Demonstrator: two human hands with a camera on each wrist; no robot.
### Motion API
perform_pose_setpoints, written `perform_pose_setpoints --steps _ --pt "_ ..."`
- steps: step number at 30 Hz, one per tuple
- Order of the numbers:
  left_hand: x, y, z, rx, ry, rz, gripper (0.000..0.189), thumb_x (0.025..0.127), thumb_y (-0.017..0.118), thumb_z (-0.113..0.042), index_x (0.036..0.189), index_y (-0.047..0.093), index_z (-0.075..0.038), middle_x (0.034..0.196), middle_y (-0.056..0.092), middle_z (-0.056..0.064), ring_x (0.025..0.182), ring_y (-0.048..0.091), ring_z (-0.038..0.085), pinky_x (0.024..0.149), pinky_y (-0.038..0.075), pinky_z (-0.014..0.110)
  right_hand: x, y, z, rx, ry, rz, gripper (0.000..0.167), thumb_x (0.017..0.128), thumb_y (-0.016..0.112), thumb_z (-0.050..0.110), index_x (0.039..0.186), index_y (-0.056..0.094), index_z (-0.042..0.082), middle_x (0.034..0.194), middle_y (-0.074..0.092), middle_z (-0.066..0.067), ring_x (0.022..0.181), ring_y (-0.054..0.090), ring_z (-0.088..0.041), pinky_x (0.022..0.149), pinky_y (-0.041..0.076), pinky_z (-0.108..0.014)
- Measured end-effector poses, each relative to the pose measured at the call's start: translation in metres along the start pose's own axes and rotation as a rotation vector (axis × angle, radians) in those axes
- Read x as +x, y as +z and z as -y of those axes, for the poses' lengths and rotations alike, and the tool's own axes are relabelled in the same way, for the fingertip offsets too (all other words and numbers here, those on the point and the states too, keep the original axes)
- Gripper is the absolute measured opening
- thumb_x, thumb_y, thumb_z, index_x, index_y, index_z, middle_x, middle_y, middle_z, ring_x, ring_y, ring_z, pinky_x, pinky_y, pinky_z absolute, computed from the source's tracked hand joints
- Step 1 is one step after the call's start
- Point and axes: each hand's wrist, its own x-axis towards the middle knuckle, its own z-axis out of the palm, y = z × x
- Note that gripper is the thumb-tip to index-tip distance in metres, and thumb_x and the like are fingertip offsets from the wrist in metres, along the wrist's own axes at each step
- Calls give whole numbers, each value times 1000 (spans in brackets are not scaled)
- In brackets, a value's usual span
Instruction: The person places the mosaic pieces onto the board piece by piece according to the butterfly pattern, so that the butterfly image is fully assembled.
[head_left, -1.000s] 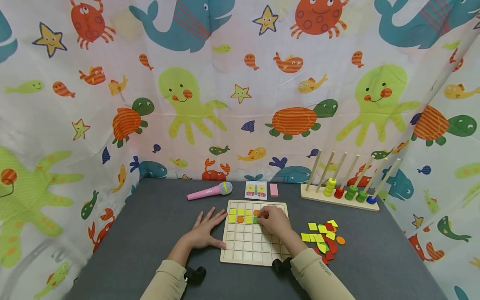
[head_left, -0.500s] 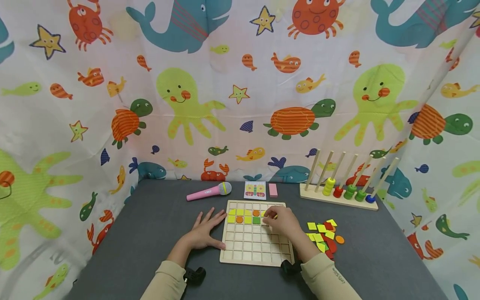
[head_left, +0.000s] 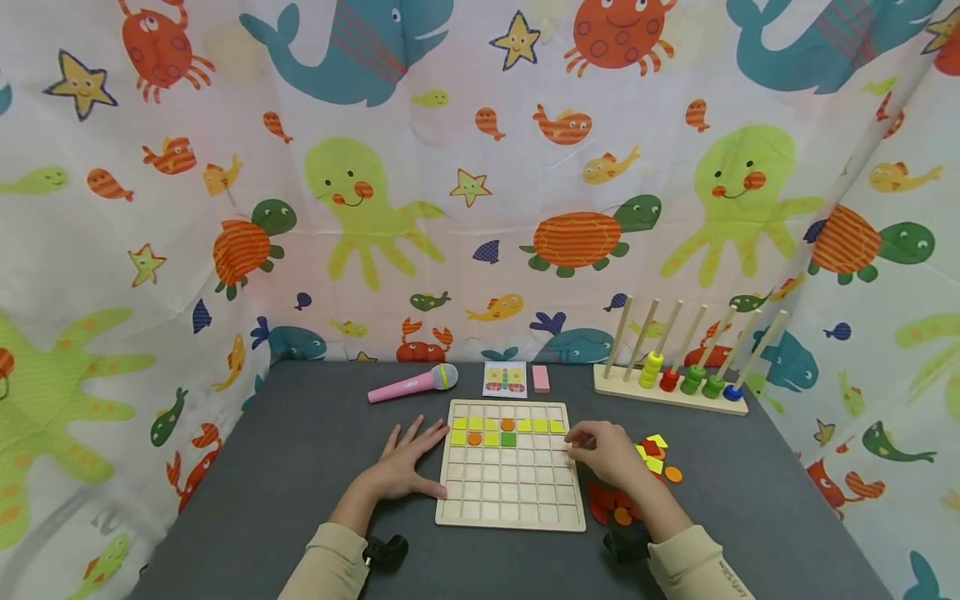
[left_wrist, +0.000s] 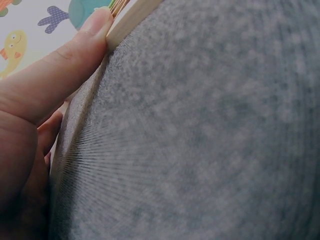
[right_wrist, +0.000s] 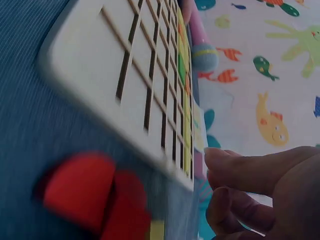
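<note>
A wooden grid board [head_left: 491, 492] lies flat on the grey table. Yellow square tiles [head_left: 557, 426], orange round pieces [head_left: 507, 425] and a green square [head_left: 508, 439] fill part of its upper rows. My left hand [head_left: 397, 467] is spread beside the left edge, its thumb [left_wrist: 75, 65] touching the board's side. Just off the right edge, my right hand [head_left: 611, 454] hovers with loosely bent fingers [right_wrist: 240, 172] and nothing visible between them. Red pieces [right_wrist: 80, 185] and yellow tiles [head_left: 654, 465] lie in a pile partly hidden under that arm.
Behind the board lie a pink toy microphone [head_left: 408, 386], a small pattern card [head_left: 505, 380] and a pink block [head_left: 541, 379]. A peg abacus [head_left: 675, 392] with coloured rings stands at the back right. A printed curtain [head_left: 450, 225] hangs behind the table.
My right hand has moved right, from over the upper rows to beyond the board's right edge. Yellow tiles now show at the right end of the second row. The left hand stays put.
</note>
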Motion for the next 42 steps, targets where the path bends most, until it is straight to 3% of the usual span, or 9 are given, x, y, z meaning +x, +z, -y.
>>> perform_pose_setpoints --steps 7,12,20,25,31,37,42 --pt "-1 -2 -1 -8 7 -2 112 70 81 -66 161 27 -31 169 20 -7 158 -5 31 120 -15 63 -9 -15 -22 -89 13 31 24 84 82 11 107 75 9 94 69 -3 84 60 -18 75 57 -37" --pt "-1 -3 1 -4 15 0 114 68 81 -68 161 27 -29 169 20 -6 158 -4 32 120 -13 63 -13 -22 -36 -151 40 68 26 78 87 15 101 76 9 94 69 -4 87 62 -19 83 56 -47" --pt "-1 -2 3 3 12 -5 114 69 82 -67 161 27 -30 169 20 -6 158 -4 31 120 -13 62 -7 -23 -48 -144 76 109 24 75 88 13 89 69 8 80 59 -3 74 52 -19 67 48 -34" --pt "1 -1 4 -3 16 -3 114 69 82 -67 161 27 -30 169 20 -6 158 -5 32 120 -14 63 -3 -22 -47 -88 46 68 22 79 86 13 84 64 11 79 60 -2 71 54 -18 61 47 -31" --pt "2 1 5 -14 31 -1 114 69 82 -66 161 27 -28 169 20 -4 158 -4 33 120 -13 64 4 -24 -40 -41 32 37 15 85 82 23 92 72 14 86 65 -1 75 54 -19 62 48 -31" --pt "1 1 6 -13 32 -2 115 69 81 -67 162 26 -28 170 19 -4 158 -5 32 120 -14 63 12 -16 -21 -3 7 14 17 89 79 23 103 76 13 87 67 0 77 56 -18 66 49 -29" --pt "1 1 6 -20 35 -3 116 68 81 -68 162 26 -27 170 19 -2 158 -5 33 120 -15 63 22 -6 -4 62 -1 -9 20 89 79 20 102 72 8 84 66 -2 75 55 -19 62 48 -29"
